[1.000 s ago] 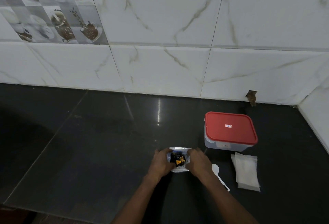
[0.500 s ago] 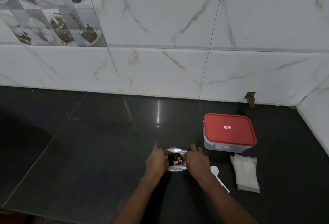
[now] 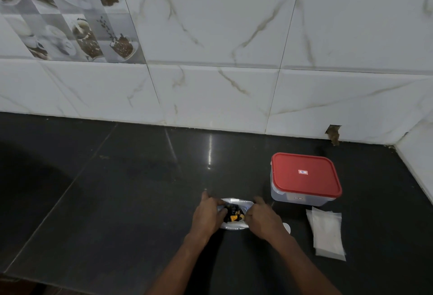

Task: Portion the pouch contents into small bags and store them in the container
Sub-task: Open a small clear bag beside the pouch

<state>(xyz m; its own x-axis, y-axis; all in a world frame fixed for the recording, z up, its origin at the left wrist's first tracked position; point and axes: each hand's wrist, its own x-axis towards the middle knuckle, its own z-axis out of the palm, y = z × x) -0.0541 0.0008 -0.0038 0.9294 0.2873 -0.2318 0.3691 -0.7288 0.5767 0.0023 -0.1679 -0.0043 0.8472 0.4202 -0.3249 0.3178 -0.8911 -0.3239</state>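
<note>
A silvery pouch (image 3: 234, 201) stands on the black counter (image 3: 117, 189), its mouth pulled wide so dark and orange pieces show inside. My left hand (image 3: 207, 215) grips its left edge and my right hand (image 3: 263, 221) grips its right edge. To the right stands a clear container with a red lid (image 3: 304, 175), closed. A stack of small clear bags (image 3: 326, 233) lies in front of the container. The bowl of a white spoon (image 3: 287, 227) peeks out beside my right wrist; its handle is hidden.
A white marble-tiled wall (image 3: 234, 72) runs along the back of the counter and turns forward at the far right. The counter's front edge shows at the lower left. A small brown hole (image 3: 334, 136) marks the wall base behind the container.
Both hands have stayed on the pouch, spreading its mouth wider. The view has shifted slightly; container, bags and spoon have not moved.
</note>
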